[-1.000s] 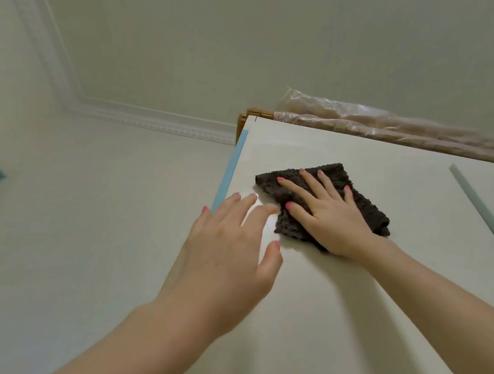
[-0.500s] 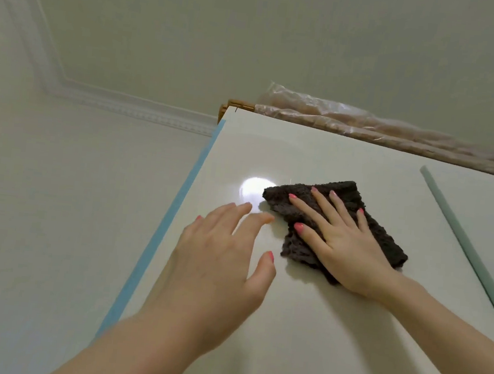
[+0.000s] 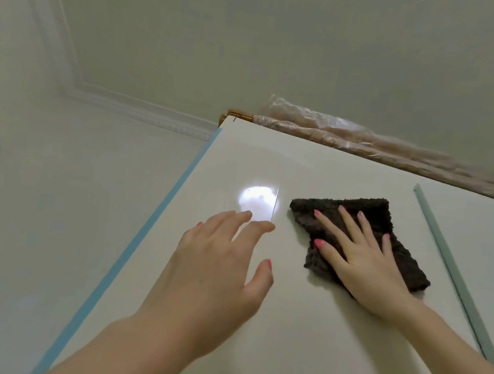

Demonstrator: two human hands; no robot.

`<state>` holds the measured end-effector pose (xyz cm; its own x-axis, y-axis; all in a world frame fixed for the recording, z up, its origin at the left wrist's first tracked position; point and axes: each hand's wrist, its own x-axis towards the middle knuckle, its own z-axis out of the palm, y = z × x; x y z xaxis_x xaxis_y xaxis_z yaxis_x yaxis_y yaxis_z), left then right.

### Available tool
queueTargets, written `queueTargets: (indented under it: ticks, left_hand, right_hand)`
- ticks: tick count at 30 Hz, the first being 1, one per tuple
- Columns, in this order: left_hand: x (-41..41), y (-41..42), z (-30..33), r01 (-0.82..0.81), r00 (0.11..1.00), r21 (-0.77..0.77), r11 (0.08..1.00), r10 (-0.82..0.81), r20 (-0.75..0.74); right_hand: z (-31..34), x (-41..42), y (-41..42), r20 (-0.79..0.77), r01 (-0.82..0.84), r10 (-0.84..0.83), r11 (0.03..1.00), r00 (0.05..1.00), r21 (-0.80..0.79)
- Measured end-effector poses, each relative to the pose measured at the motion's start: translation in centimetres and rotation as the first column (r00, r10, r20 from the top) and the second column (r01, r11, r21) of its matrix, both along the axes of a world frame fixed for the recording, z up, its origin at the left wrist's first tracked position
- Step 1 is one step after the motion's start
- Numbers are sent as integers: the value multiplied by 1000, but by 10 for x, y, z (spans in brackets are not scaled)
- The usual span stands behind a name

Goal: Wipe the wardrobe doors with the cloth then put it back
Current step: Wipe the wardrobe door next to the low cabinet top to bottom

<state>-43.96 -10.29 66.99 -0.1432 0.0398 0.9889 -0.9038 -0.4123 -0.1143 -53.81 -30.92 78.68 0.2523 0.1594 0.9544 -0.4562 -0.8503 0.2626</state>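
plastic-wrapped bundle (image 3: 351,138), ceiling moulding (image 3: 132,107)

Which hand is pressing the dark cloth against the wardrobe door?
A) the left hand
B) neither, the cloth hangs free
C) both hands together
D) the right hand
D: the right hand lies flat with spread fingers on the dark cloth, while the left hand is apart from it, over the bare wardrobe door.
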Motion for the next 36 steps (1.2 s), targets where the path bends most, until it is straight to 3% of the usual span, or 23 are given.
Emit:
queueTargets:
  ticks: [2, 6, 9, 13, 23, 26, 31, 36]
  left_hand:
    - [-6, -8, -2, -1, 1000, 0, 1000, 1, 10]
    - [-14, -17, -4, -6, 1000, 59, 998, 5, 23]
    - [-16, -13, -5, 22, 1000, 99, 995, -24, 18]
    - [-7, -2, -15, 16, 1000, 74, 997, -16, -10]
    - [-16, -12, -42, 78, 990, 72, 994, -68, -125]
    - [-21, -14, -44, 80, 987, 82, 993, -68, -144]
    - [-27, -9, -42, 46, 988, 91, 995, -32, -150]
    - [-27, 2, -36, 60, 986, 52, 997, -52, -156]
  right_hand:
    - [-14, -15, -14, -23, 30, -30, 999, 999, -10]
    - [33, -43, -28, 3, 123, -127, 968, 992, 218]
    - [61, -48, -30, 65, 77, -106, 935, 992, 347]
    - [43, -41, -30, 80, 33, -60, 953, 995, 303]
    - [-122, -55, -49, -60, 154, -151, 986, 987, 55]
    - [-104, -61, -46, -93, 218, -212, 974, 973, 56]
    - [-43, -38, -27, 51, 84, -96, 977, 994, 198]
    - [-37, -23, -14, 71, 53, -73, 965, 995, 256]
